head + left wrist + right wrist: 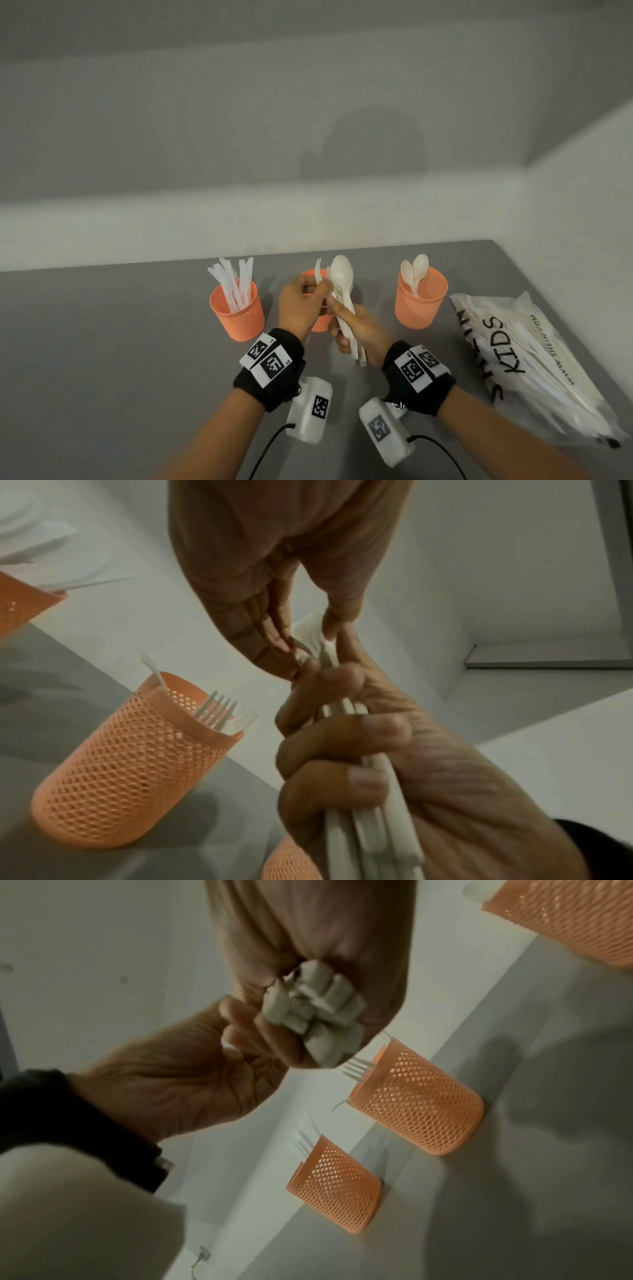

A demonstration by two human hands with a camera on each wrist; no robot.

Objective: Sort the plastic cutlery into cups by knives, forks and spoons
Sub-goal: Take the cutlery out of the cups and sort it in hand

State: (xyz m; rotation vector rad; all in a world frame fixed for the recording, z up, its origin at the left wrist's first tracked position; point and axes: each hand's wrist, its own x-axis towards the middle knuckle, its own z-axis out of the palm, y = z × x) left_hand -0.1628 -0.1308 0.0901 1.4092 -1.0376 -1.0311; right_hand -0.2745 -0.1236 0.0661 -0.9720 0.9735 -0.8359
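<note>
My right hand [344, 327] grips a bundle of white plastic cutlery [346, 301] upright, with a spoon bowl [341, 269] on top. The bundle's handle ends [315, 1010] stick out below the fist. My left hand [320, 289] pinches a fork [318, 270] at the bundle's left side, above the middle cup. Three orange mesh cups stand in a row: the left cup [238, 317] holds knives, the middle cup [137, 758] holds forks and is mostly hidden behind my hands in the head view, and the right cup [419, 301] holds spoons.
A white plastic bag [534, 363] printed with black letters lies on the grey table [102, 342] to the right, with more cutlery showing through it. A white wall runs just behind the cups and along the table's right side.
</note>
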